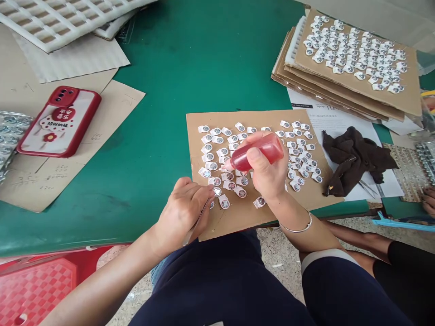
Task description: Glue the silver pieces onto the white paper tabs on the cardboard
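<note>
The translucent red plastic squeeze bottle [257,154] is held over the brown rectangular cardboard sheet [234,217]. Its long axis slants across the view, base at upper right, pale nozzle at lower left. The nozzle is directed toward the person's left side, above the small white tabbed pieces with round dark-ringed faces [224,202]. The slender metal hand tool [197,222] slants from its near end at lower left toward the pieces at upper right.

The cardboard sheet lies on the smooth green tabletop [159,90], at the near edge. To the right of the sheet are a crumpled dark brown cloth [353,156] and white printed paper [326,120]; beyond these stands a stack of cardboard sheets [413,86] bearing similar pieces. To the left, a red-framed phone [59,122] rests on brown card with handwritten figures [102,122]. A red plastic seat [37,290] and speckled floor [277,253] show below the table. Another person's fingers [429,201] appear at the right edge.

Right hand [267,170]: fingers and thumb wrapped closed around the bottle body. Left hand [185,208]: fingers drawn together, pinching the metal tool beside the pieces; its tip contact cannot be determined.
</note>
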`<control>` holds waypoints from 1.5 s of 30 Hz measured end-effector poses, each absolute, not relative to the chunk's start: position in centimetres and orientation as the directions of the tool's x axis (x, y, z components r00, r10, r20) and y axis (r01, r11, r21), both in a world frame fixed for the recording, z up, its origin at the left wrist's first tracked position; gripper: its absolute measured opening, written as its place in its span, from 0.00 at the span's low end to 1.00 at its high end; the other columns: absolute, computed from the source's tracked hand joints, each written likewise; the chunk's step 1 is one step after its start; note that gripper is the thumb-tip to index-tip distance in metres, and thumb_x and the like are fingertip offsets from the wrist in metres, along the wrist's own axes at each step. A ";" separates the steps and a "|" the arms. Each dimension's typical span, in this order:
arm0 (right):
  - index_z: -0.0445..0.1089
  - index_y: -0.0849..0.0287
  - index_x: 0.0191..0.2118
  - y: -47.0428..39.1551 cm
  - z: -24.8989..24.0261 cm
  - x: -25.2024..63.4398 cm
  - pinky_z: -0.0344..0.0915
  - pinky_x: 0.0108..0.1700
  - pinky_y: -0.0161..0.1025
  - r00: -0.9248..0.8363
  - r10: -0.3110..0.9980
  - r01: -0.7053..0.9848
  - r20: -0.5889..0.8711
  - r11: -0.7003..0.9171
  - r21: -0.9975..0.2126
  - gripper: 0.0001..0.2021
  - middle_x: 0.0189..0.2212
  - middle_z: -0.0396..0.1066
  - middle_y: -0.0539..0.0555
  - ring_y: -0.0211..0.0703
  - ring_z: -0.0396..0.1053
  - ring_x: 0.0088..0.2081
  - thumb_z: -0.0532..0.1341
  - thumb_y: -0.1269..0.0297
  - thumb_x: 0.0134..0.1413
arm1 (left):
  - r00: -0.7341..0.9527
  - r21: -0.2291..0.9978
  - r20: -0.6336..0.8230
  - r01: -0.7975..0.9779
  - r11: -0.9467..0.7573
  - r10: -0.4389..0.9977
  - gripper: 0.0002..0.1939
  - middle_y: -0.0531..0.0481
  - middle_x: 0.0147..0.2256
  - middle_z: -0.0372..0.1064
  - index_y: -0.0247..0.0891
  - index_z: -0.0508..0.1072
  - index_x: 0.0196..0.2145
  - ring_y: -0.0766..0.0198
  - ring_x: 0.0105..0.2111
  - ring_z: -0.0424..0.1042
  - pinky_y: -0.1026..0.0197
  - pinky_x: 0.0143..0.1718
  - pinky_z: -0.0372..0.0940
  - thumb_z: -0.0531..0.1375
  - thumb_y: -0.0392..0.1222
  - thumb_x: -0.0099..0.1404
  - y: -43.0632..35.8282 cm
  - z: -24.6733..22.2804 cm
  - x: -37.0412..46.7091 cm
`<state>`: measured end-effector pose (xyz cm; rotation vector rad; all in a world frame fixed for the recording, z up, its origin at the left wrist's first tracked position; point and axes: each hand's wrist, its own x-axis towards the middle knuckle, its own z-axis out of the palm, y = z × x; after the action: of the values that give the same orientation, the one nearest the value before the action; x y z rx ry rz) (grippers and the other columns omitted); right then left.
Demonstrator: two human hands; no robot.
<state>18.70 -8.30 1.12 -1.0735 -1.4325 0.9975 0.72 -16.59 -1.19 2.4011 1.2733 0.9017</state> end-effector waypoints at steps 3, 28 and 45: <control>0.63 0.54 0.38 -8.3 0.9 18.8 0.70 0.27 0.37 -0.058 0.964 0.135 0.259 0.265 -0.955 0.17 0.34 0.69 0.52 0.41 0.74 0.33 0.60 0.47 0.49 | 0.431 0.480 0.395 0.657 -0.582 0.812 0.08 0.44 0.32 0.73 0.34 0.64 0.39 0.58 0.30 0.72 0.52 0.36 0.61 0.55 0.29 0.61 -16.7 -0.9 0.9; 0.65 0.56 0.32 -8.9 1.6 17.8 0.69 0.34 0.41 -0.285 0.900 0.412 0.331 0.427 -0.805 0.09 0.27 0.70 0.49 0.40 0.69 0.31 0.64 0.62 0.46 | 0.566 0.001 0.436 0.777 -0.629 0.700 0.08 0.33 0.31 0.72 0.30 0.68 0.27 0.58 0.25 0.65 0.53 0.36 0.60 0.52 0.26 0.59 -18.0 -0.8 3.6; 0.65 0.57 0.33 -8.9 1.7 17.7 0.70 0.32 0.39 -0.305 0.886 0.384 0.350 0.451 -0.806 0.09 0.26 0.71 0.49 0.38 0.69 0.28 0.65 0.61 0.46 | 0.554 0.007 0.441 0.785 -0.620 0.706 0.05 0.31 0.34 0.73 0.28 0.69 0.28 0.58 0.25 0.65 0.53 0.36 0.60 0.54 0.27 0.59 -18.1 -1.1 3.6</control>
<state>17.69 -8.92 1.74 -1.0702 -1.8825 0.7735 3.57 -18.13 -1.09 2.9340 1.4238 0.6874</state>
